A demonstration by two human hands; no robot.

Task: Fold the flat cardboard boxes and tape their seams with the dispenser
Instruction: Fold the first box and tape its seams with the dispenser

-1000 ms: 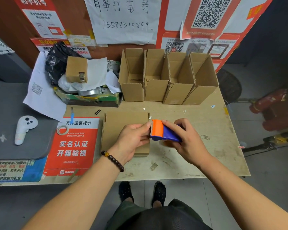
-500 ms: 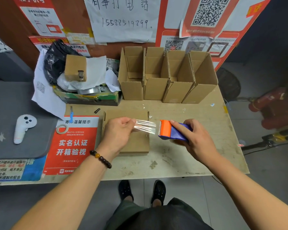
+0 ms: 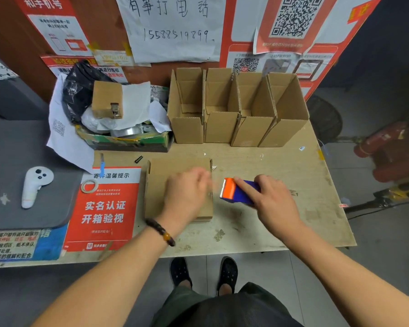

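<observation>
Flat box (image 3: 175,185) mid-table under blurred left hand (image 3: 187,194), fingers unclear; right hand (image 3: 273,204) gripping dispenser (image 3: 234,191) beside it; four open boxes (image 3: 236,109) along far edge.

1. Right hand (image 3: 273,204) grips orange-and-blue tape dispenser (image 3: 237,191), at 3 o'clock of flat cardboard box (image 3: 165,175).
2. Left hand (image 3: 187,192), blurred, over box.
3. Four folded boxes (image 3: 236,128) at 12 o'clock.
</observation>
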